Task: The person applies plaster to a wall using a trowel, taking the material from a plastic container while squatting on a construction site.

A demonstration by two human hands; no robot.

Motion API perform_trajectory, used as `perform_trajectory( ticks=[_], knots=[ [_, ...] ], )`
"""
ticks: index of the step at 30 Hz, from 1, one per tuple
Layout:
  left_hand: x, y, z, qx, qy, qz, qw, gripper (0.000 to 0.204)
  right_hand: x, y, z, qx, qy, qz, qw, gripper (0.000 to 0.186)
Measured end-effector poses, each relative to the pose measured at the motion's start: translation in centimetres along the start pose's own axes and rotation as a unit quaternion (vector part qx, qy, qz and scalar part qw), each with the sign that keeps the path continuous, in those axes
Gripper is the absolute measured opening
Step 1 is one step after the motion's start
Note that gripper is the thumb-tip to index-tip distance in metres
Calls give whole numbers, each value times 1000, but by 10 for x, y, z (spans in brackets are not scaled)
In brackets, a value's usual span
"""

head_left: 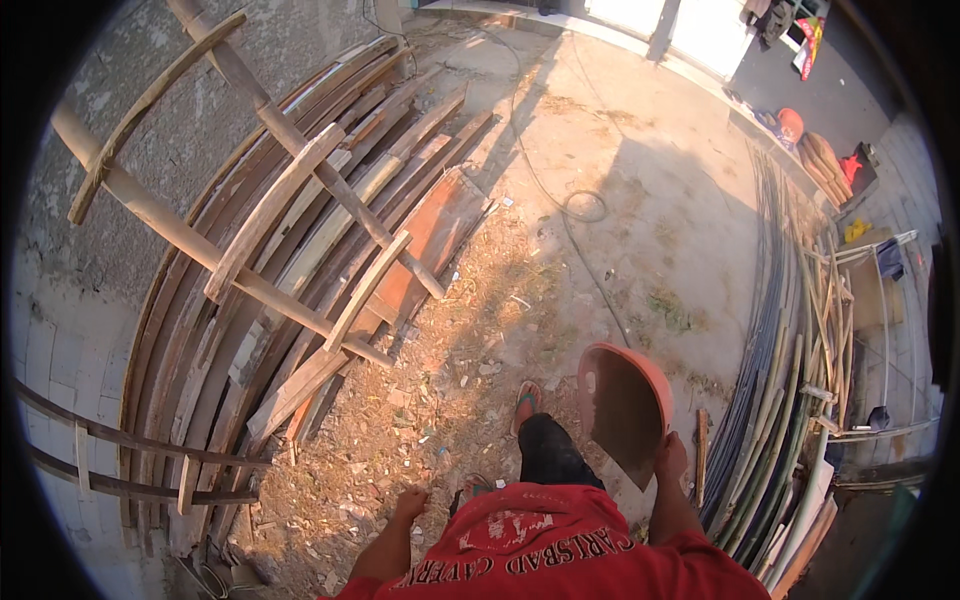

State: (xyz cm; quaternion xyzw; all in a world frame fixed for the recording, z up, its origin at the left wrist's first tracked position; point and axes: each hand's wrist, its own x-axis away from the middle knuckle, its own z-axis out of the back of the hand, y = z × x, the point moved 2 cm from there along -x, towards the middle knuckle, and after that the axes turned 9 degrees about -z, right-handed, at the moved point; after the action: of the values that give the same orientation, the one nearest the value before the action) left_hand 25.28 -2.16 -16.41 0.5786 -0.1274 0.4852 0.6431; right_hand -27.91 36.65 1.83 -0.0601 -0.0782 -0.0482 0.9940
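My right hand (672, 456) is closed round the rim of an orange basin (626, 412), which hangs tilted at my right side. Its dull brown inside faces up and to the left, with a dusty, worn surface. My left hand (411, 503) hangs low on the other side, above the littered ground. Its fingers are curled in, and nothing shows in them. Below me, a sandalled foot (528, 403) is on the ground ahead of the other.
Long planks (300, 260) are stacked along the left wall, with a wooden ladder (290, 150) leaning over them. At the right lie bamboo poles (780, 440) and thin metal rods (768, 270). A hose (548, 190) snakes across the ground, which has scattered rubble (400, 440).
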Motion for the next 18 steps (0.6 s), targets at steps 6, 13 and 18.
perform_trajectory(
  ticks=[6, 13, 18],
  knots=[
    [-153, 256, 28, 54, 23, -74, 996, 28, -66, 12, -58, 92, -78, -63, 991, 24],
    [-230, 389, 71, 120, 86, -17, 989, 28, -203, -62, -17, 58, -168, -183, 967, 33],
    [-266, 428, 68, 47, 36, 49, 997, 32, -317, -99, 5, 47, -148, -133, 979, 27]
  ],
)
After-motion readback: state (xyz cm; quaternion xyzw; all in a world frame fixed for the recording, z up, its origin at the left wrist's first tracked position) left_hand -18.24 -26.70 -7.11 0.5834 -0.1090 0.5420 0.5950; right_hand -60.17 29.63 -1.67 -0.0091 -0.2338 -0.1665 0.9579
